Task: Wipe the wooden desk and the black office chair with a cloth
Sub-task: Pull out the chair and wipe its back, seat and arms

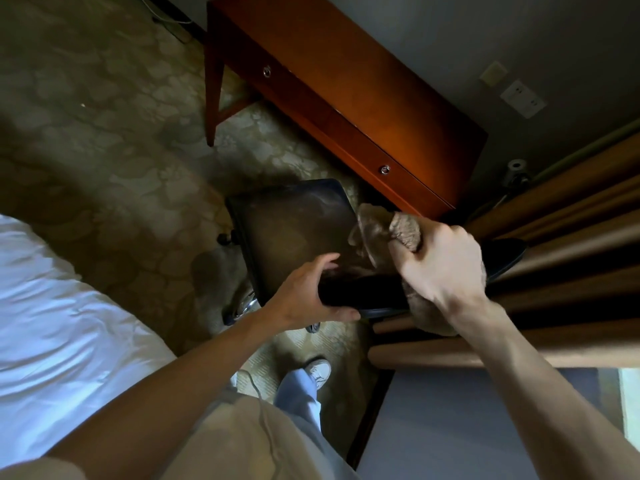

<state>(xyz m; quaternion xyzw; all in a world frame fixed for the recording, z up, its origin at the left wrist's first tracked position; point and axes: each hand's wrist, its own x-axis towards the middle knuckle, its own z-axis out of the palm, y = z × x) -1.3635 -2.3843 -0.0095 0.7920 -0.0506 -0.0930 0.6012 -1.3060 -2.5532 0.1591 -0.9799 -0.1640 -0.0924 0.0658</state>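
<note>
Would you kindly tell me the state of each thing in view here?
Chair: upright, its back gripped by the left hand.
Cloth: bunched, gripped by the right hand, over the chair.
Desk: both drawers shut.

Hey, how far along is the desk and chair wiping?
Done: unclear; the wooden desk shows no sign either way. In hand: the right hand grips the cloth at the black office chair, which the left hand holds steady. Left: most of the chair, perhaps the desk.
</note>
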